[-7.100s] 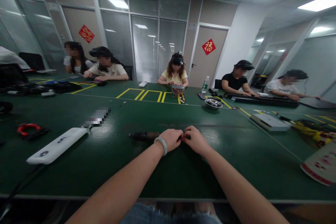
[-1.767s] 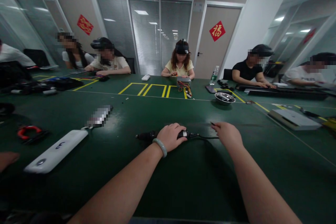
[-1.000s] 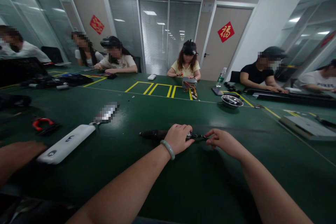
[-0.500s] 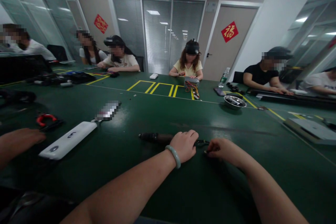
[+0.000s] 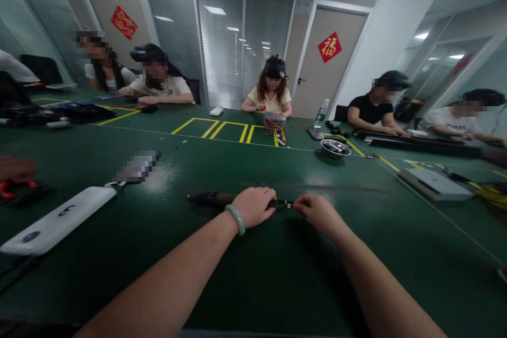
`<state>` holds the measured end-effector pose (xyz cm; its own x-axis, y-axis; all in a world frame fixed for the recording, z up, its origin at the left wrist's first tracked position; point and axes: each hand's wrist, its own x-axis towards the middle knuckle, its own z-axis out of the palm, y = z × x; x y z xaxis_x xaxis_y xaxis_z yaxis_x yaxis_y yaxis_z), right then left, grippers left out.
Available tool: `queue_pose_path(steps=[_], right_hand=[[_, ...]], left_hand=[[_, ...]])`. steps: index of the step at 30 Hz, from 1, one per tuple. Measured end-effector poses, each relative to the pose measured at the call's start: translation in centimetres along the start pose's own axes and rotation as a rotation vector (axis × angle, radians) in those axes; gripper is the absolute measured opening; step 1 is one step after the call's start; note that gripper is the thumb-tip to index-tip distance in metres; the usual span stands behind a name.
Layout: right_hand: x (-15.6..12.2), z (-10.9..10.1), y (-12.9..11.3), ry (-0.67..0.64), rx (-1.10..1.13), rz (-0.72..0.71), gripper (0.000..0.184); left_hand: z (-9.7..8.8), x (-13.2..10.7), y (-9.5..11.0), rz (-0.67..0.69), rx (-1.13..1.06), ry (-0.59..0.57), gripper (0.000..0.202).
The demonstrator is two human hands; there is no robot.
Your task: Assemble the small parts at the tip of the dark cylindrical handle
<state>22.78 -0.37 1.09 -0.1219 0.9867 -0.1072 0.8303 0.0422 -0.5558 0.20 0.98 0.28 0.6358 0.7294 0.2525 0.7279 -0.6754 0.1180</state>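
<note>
On the desk (image 5: 253,280), the cylindrical tool (image 5: 209,199) is flanked by the elongated device (image 5: 65,217) at left and the flat box (image 5: 434,184) at right; farther back, the bowl (image 5: 335,151) is placed before the bottle (image 5: 321,114).

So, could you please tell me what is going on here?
A person at a green table is handling a dark, rod-shaped tool. The left-hand grip is closed over its rear part, while the right-hand grip pinches the end of a small dark loop at the tool's tail. A white block lies to the left, and another person's hand is at a red-and-black item.
</note>
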Motion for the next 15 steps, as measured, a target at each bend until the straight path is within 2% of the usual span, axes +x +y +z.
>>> queue_pose_path(steps=[3, 9, 11, 15], right_hand=[[0.2, 1.1, -0.5, 0.075, 0.05, -0.029, 0.02], [-0.3, 2.4, -1.0, -0.008, 0.06, -0.102, 0.015], [-0.4, 2.4, -1.2, 0.026, 0.039, -0.121, 0.014], [-0.6, 2.0, -1.5, 0.18, 0.004, -0.097, 0.015]], left_hand=[[-0.2, -0.1, -0.8, -0.028, -0.006, 0.019, 0.021], [0.4, 0.0, -0.2, -0.07, -0.002, 0.054, 0.017], [0.5, 0.0, 0.1, -0.07, -0.009, 0.061, 0.016], [0.2, -0.2, 0.2, -0.031, -0.049, 0.041, 0.014]])
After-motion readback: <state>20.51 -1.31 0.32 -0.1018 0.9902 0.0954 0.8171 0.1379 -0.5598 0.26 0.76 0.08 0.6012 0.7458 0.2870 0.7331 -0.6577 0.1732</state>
